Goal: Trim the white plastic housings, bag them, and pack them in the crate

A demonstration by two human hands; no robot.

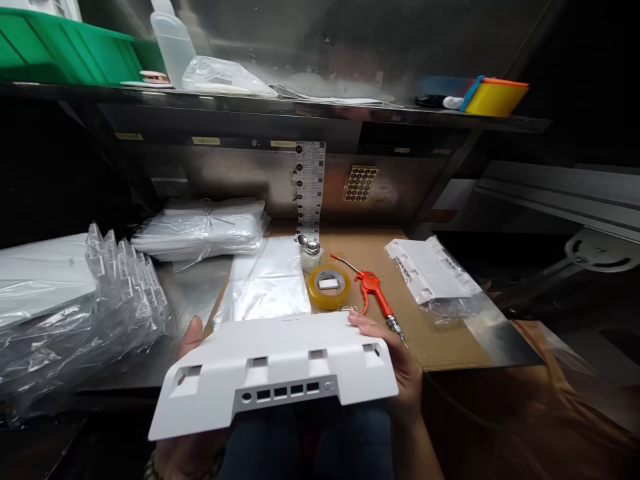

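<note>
A white plastic router housing (290,347) is held up in front of me, its row of port openings facing me. My left hand (193,340) grips its left side, thumb at the upper edge and the other fingers mostly hidden underneath. At the right end, my right hand (400,363) is closed round the housing with fingers over the top edge. Just beyond lie a stack of clear plastic bags (273,280), a roll of yellowish tape (329,287) and an orange air blow gun (373,287). A small dispenser bottle with a metal top (312,253) stands behind the tape.
Bagged white housings (45,280) are stacked at the left, with more bags (205,227) behind. Another white housing (433,270) lies on the cardboard (445,343) at right. The overhead shelf (300,110) carries a green bin (65,50), a bottle (173,43) and a yellow container (497,98).
</note>
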